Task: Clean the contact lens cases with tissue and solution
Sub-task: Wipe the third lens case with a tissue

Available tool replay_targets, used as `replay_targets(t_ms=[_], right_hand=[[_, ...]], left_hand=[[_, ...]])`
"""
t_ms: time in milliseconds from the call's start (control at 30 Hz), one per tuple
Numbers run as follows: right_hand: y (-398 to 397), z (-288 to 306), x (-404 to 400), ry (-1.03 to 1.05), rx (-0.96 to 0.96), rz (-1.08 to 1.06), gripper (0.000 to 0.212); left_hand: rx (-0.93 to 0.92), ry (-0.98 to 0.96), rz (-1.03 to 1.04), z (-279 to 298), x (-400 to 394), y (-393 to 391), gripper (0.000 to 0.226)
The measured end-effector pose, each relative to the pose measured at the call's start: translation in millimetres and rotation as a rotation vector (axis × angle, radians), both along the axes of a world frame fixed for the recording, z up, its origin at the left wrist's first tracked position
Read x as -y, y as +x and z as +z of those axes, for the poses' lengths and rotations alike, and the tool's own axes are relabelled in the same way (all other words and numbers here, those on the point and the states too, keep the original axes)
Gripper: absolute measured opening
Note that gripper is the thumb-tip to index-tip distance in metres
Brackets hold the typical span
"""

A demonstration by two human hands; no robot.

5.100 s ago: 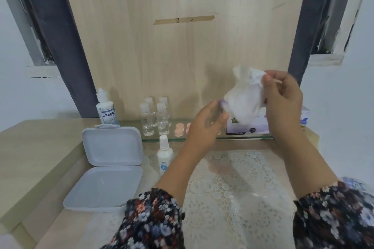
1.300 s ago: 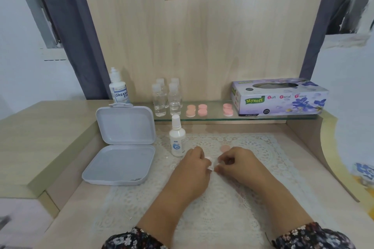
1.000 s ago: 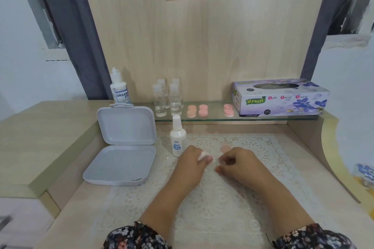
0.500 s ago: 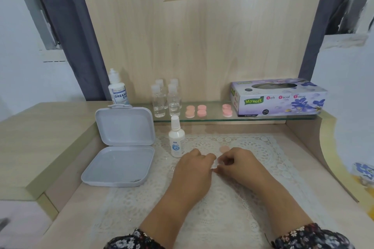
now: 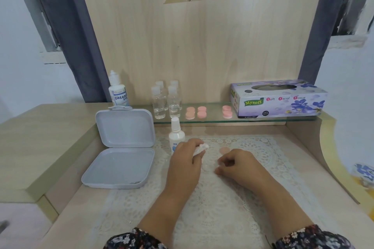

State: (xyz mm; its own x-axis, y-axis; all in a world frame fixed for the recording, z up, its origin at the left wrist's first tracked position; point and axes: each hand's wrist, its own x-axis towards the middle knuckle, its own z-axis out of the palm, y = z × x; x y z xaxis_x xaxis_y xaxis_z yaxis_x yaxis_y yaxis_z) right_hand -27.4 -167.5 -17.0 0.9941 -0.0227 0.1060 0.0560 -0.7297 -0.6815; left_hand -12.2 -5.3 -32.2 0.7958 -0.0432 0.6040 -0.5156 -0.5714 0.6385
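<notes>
head view: tissue box reads "mysoft soft facial tissue".

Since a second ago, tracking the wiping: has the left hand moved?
Yes. The left hand, gripping the tissue, drew left toward the spray bottle.

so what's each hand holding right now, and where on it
The left hand pinches a small wad of tissue at its fingertips, most of the wad poking out. The right hand is curled on the lace mat; whether it holds anything cannot be told.
</notes>
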Motion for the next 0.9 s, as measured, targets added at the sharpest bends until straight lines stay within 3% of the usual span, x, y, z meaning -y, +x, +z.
replay_targets(t_ms=[100,233,333,533,700,800,867,900], right_hand=[[0.9,-1.0,0.3,0.007,-0.005,-0.007,0.032],[2.0,-3.0,0.1,0.002,0.009,0.004,0.030],[2.6,-4.0,0.4,-0.004,0.019,0.002,0.030],[3.3,-6.0,0.1,0.026,0.007,0.000,0.038],[1.9,-4.0,1.3,0.000,0.004,0.001,0.038],[2.4,-3.5,1.5,-0.003,-0.004,0.002,0.037],[1.9,-2.8,1.4,-0.001,-0.017,-0.008,0.032],[1.9,-2.9,1.3,0.002,-0.023,-0.016,0.030]], left_hand=[[0.117,0.262,-0.062,-7.5,1.3,2.7,0.013],[-0.048,0.473,-0.071,-11.0,3.5,-0.8,0.035],[-0.046,0.552,-0.046,-11.2,5.6,0.4,0.036],[-0.178,0.417,-0.055,-13.0,6.9,9.3,0.029],[-0.387,0.120,-0.078,-3.1,6.9,11.6,0.022],[-0.199,0.057,0.008,-1.7,3.2,9.9,0.016],[-0.006,0.227,0.040,-8.8,0.1,9.9,0.008],[0.049,0.326,0.022,-13.3,-0.4,10.9,0.017]])
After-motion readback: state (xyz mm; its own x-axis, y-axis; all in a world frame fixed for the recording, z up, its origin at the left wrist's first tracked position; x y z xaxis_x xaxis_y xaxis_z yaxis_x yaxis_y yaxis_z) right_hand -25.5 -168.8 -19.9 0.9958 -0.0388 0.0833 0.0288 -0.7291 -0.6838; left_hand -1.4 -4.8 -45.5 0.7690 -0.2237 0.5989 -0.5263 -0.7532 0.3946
